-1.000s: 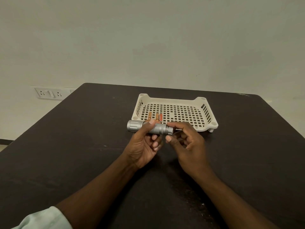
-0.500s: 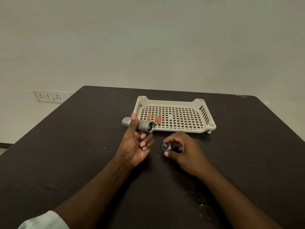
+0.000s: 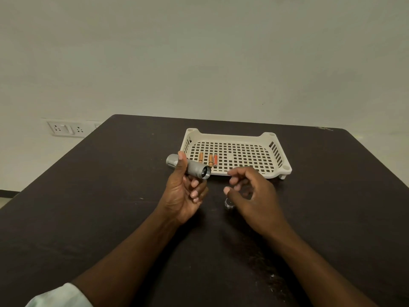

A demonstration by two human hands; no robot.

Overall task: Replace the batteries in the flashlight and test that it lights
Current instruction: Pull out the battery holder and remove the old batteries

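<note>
Left hand (image 3: 184, 191) grips the stiff, slick-looking grey metal flashlight (image 3: 190, 166) mid-barrel, open end toward 4 o'clock; right hand (image 3: 252, 193) loosely spread over the small silver end cap (image 3: 229, 203). Probably light; pinch the cap's rim.

The cream tray (image 3: 274, 171) serves as the landmark on the dark desk (image 3: 110, 196). Left of the tray, the left hand (image 3: 181, 196) holding the flashlight (image 3: 194, 168) blocks the near-left corner. Before the tray's front rim, the right hand (image 3: 254, 196) hovers over the small cap (image 3: 228, 203). Three batteries (image 3: 210, 160) occupy the tray's left part; its right part lies bare.
</note>
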